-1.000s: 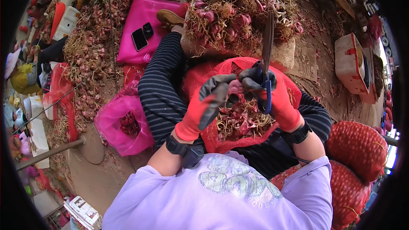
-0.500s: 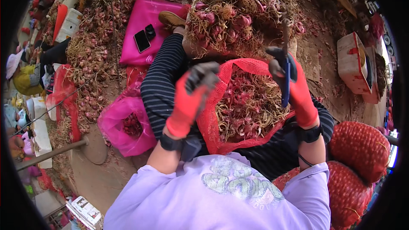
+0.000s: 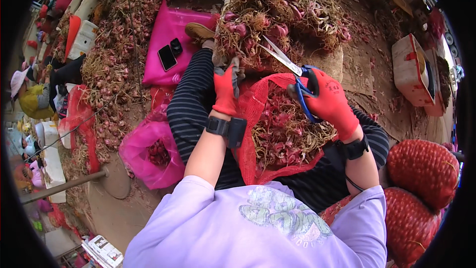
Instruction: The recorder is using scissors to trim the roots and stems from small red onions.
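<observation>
A mesh sack (image 3: 258,114) of shallots lies open on the person's lap, between the left hand (image 3: 226,89) and the right hand (image 3: 329,101), which holds scissors (image 3: 290,69). Beyond it sits a heap of shallot bunches (image 3: 282,15). To the left, a phone (image 3: 167,57) lies on a cushion (image 3: 171,34); filled sacks (image 3: 424,168) lie right.

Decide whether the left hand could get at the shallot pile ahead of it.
Probably yes: the left hand is already at the near edge of the shallot pile, with nothing between them.
</observation>
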Motion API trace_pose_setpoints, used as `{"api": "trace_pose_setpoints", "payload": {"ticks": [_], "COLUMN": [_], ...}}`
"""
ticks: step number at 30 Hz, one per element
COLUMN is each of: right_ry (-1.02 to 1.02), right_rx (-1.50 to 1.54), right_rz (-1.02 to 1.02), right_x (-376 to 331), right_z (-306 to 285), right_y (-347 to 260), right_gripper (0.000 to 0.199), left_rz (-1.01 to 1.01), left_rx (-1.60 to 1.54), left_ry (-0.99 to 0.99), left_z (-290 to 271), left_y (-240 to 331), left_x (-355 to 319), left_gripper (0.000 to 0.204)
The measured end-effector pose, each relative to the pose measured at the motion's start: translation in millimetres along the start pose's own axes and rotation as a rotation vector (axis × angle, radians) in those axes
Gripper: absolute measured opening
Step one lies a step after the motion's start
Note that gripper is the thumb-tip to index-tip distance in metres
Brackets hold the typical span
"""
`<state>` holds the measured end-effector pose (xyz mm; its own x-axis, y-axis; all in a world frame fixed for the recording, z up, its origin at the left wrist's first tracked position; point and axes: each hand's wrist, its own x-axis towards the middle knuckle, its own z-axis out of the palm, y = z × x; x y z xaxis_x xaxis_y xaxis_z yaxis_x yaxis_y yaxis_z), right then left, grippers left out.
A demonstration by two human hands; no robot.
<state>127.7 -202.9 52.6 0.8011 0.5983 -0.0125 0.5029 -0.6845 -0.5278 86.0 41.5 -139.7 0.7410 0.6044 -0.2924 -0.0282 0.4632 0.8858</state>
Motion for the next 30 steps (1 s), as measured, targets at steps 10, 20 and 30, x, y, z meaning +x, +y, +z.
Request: {"api": "trace_pose_setpoints", "payload": {"ticks": [10,20,30], "right_ry": [-0.028,-0.519,-0.564], "right_rx": [0.037,0.473,0.624], "right_rz": [0.041,0.316,0.412], "right_x": [8,35,46], "right_z": [13,24,35], "right_y": [8,21,22], "right_gripper": [0.051,0.054,0.062], "left_rz": [0.481,0.205,0.297], "left_rx": [0.567,-0.170,-0.020], "left_ry": [0.012,-0.200,-0.019], "left_z": [15,6,15], "left_y": [-16,29,57], "left_x": [-8,-10,-5], "left_gripper": [0.069,0.029,0.027]}}
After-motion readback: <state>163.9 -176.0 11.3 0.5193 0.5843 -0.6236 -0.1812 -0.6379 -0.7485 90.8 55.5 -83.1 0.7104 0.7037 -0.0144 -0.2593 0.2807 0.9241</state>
